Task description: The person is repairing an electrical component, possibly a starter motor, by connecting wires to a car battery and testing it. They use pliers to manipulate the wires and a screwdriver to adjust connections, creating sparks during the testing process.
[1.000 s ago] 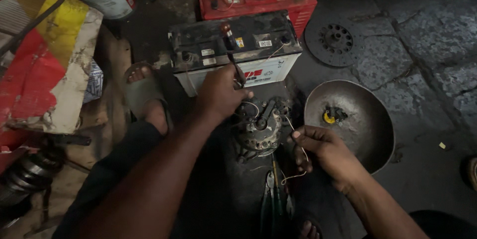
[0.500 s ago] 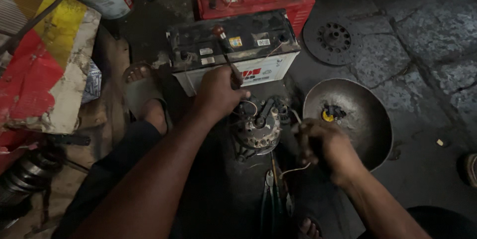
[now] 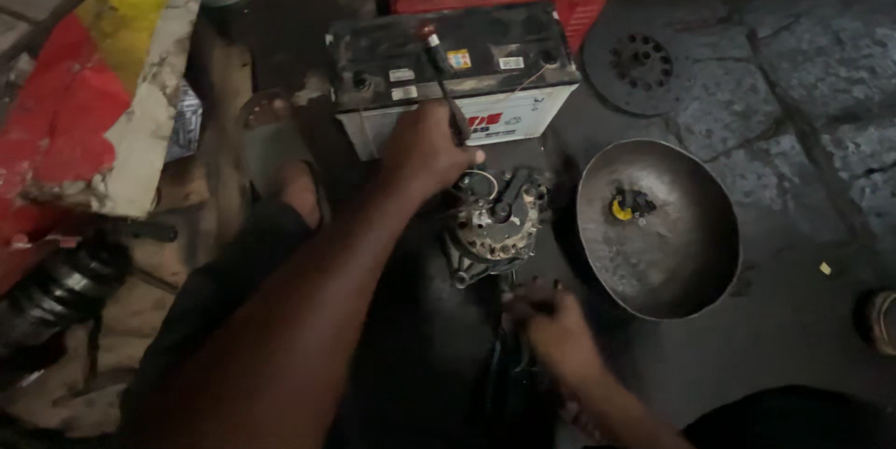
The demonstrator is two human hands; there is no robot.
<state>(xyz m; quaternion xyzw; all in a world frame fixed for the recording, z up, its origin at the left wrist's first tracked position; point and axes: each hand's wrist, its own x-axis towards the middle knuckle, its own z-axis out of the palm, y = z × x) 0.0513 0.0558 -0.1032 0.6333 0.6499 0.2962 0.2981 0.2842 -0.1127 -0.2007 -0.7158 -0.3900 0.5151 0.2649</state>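
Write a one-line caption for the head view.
Left hand holds a probe on a car battery; right hand sits below an alternator.

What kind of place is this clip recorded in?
Probably a small auto-electrical repair shop, worked on the floor. A car battery sits on grimy stone paving, an alternator-like part lies between the person's hands, and a metal bowl holds small parts.
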